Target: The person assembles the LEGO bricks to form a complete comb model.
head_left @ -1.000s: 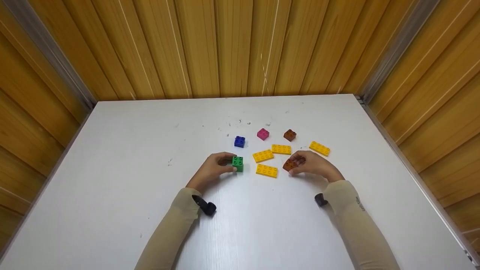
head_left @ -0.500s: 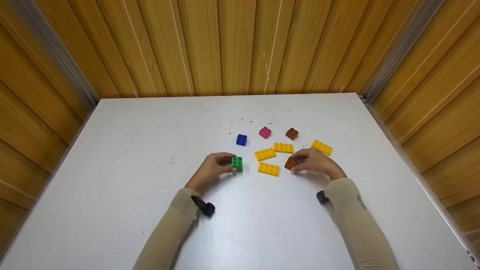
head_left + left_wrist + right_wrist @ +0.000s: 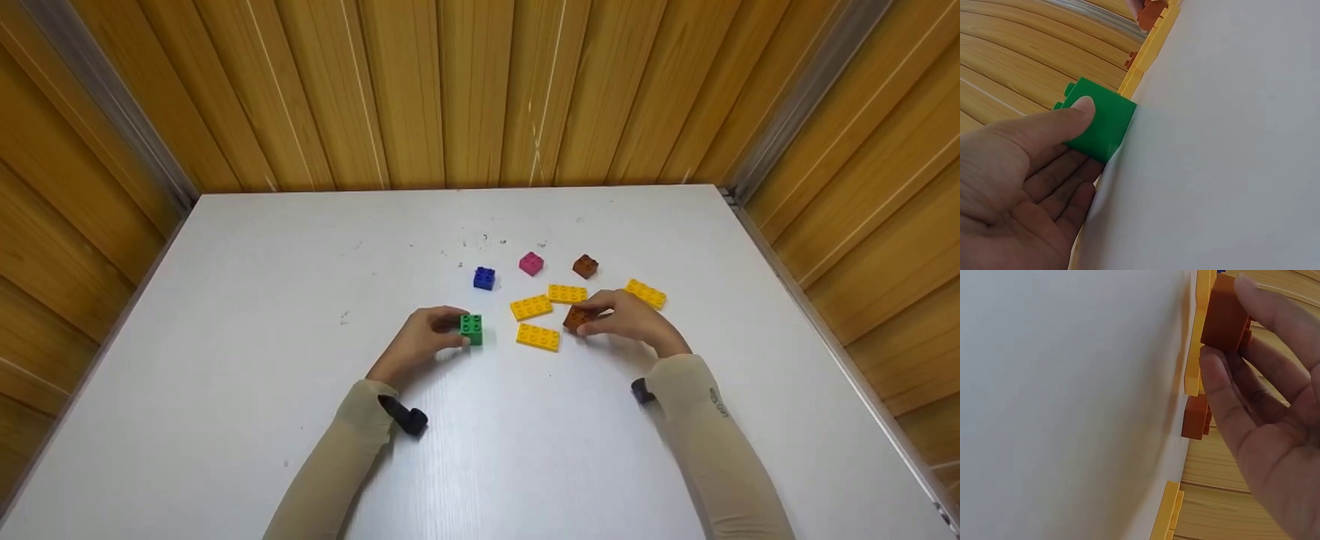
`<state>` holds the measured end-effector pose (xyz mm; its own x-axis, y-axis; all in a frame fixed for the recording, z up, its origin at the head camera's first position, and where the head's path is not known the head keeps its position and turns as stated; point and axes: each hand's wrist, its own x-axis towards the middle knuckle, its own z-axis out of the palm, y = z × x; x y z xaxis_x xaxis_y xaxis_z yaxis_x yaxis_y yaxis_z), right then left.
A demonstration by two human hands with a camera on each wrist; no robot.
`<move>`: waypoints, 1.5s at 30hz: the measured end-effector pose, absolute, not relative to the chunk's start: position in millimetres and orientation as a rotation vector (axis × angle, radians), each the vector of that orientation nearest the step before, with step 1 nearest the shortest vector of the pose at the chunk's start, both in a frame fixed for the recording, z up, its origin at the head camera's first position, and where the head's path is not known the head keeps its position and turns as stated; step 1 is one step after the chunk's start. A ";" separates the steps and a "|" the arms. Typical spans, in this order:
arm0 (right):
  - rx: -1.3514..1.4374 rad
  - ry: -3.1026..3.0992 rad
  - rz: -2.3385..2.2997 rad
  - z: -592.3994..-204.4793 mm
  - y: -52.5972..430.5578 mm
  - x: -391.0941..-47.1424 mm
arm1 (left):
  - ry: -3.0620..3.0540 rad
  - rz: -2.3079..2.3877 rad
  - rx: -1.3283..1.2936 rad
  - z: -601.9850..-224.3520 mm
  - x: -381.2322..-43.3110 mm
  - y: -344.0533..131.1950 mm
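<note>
A green building block (image 3: pixel 471 329) with studs on top is pinched between the thumb and fingers of my left hand (image 3: pixel 417 341). The left wrist view has the thumb flat on the side of the green block, whose lower edge is right at the tabletop. My right hand (image 3: pixel 630 322) pinches a brown building block (image 3: pixel 576 319), studs up. In the right wrist view this brown block (image 3: pixel 1224 312) is lifted off the white surface, overlapping yellow plates behind it. Fingers partly cover it in the head view.
Flat yellow eight-stud plates lie between the hands, one (image 3: pixel 538 337) nearest me, others (image 3: pixel 531 307) (image 3: pixel 568 293) just behind. A further yellow plate (image 3: pixel 646 293) lies beyond the right hand. Farther back sit a blue block (image 3: pixel 484 278), a pink block (image 3: pixel 531 263) and another brown block (image 3: pixel 586 265).
My right hand has shifted slightly away from me and to the left with the brown block, now nearer the yellow plates. The left hand keeps the green block, drifting slightly left.
</note>
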<state>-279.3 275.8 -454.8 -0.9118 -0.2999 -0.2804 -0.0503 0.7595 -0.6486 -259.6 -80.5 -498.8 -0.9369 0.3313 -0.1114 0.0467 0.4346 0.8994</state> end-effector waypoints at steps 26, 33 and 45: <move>-0.382 2.611 -0.993 -431.3 235.1 -286.4 | 2.412 1.570 0.314 -504.8 -253.1 -83.7; -0.430 2.582 -0.998 -424.2 220.4 -287.6 | 2.407 1.579 0.327 -503.5 -250.4 -83.7; -0.515 2.551 -1.015 -419.6 194.3 -287.8 | 2.380 1.631 0.329 -506.7 -246.3 -85.4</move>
